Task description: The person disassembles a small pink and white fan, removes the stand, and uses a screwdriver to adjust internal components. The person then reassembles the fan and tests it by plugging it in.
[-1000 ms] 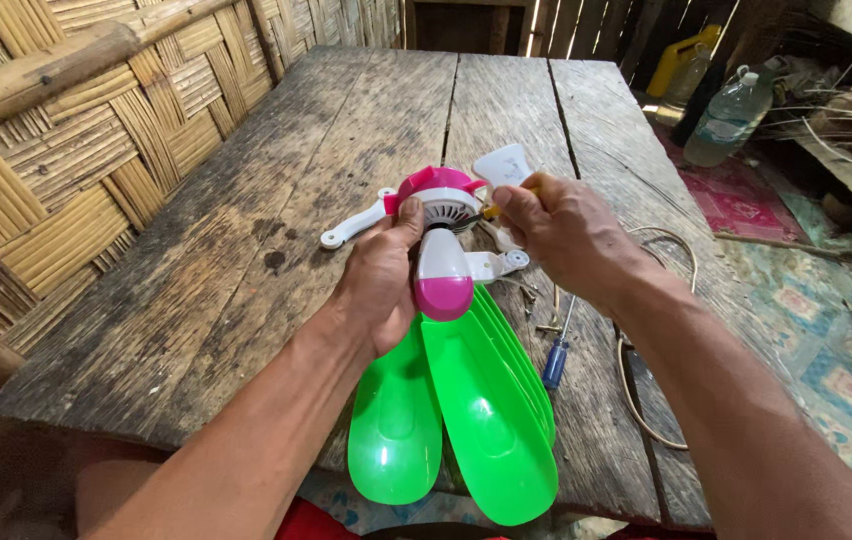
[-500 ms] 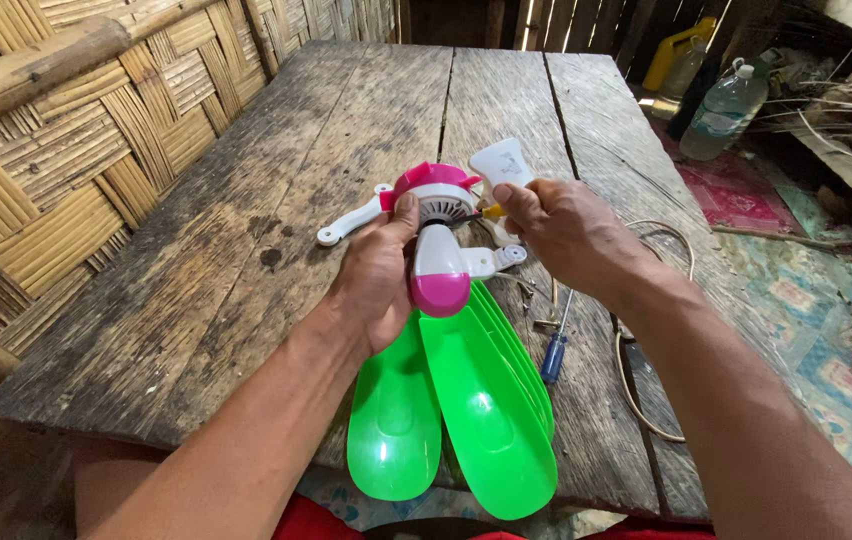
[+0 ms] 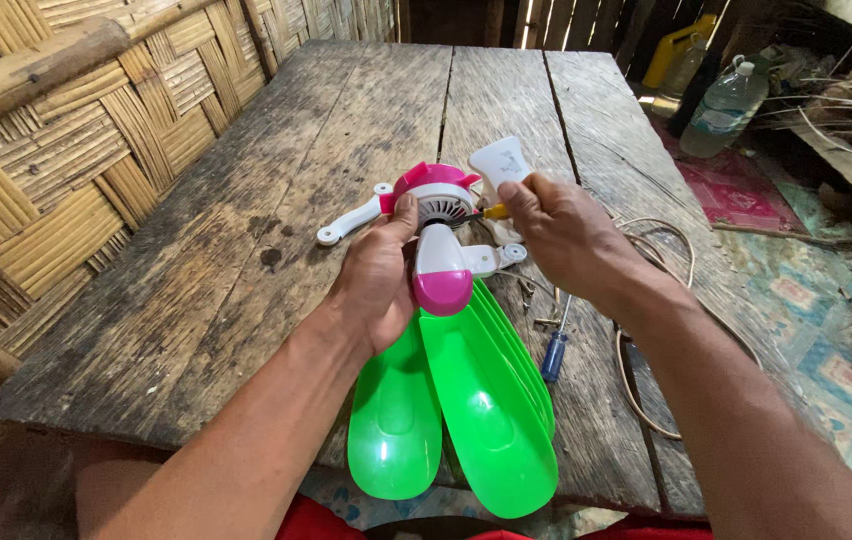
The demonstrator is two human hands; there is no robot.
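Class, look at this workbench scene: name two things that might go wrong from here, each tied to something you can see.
The green fan blades overhang the table edge; a nudge might tip them off. The left hand steadies the pink and white motor housing while the right hand works a yellow-handled tool close by; a slip might jab fingers.

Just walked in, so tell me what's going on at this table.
A person sits at a weathered wooden table with a small pink-and-white fan motor unit in front of them. The left hand grips its body, above folded green fan blades. The right hand holds a yellow-handled tool against the motor's vented face. A blue-handled screwdriver and a loop of cable lie on the table beside it.
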